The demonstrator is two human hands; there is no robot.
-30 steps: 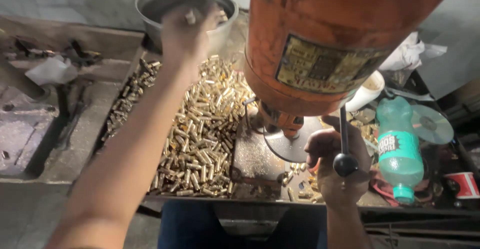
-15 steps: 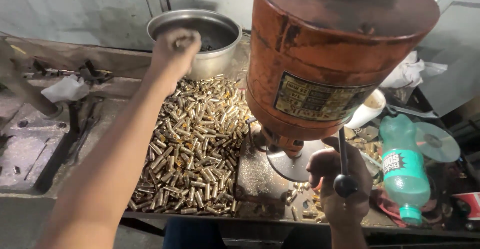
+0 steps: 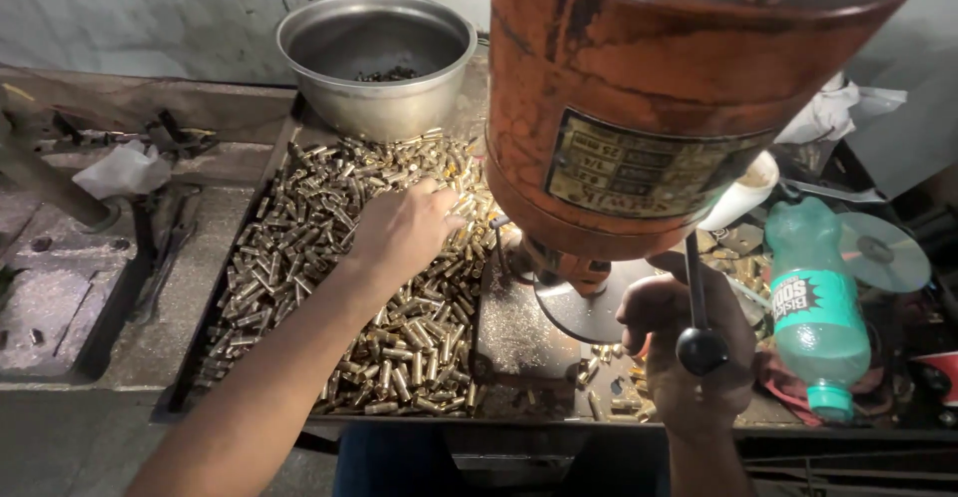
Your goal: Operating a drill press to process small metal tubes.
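My left hand [image 3: 404, 230] rests knuckles-up on a heap of small brass cylinders [image 3: 329, 287] spread over a dark tray; its fingertips are tucked into the pile, so I cannot see whether they pinch a piece. My right hand [image 3: 689, 357] is closed around the black-knobbed lever [image 3: 701, 342] of an orange drill press [image 3: 659, 98] that fills the upper right. Under the press head sits a round grey work plate [image 3: 589, 312]. A steel bowl [image 3: 374, 58] with a few dark pieces inside stands behind the heap.
A green plastic bottle [image 3: 818, 307] lies right of the press, beside a shiny disc [image 3: 883, 252] and a white cup [image 3: 743, 193]. Crumpled white cloth [image 3: 125, 168] and dark tools lie on the grey bench at left. Loose brass pieces scatter near the plate.
My left hand has come back from over the steel bowl down to the brass heap. My right hand has stayed on the lever.
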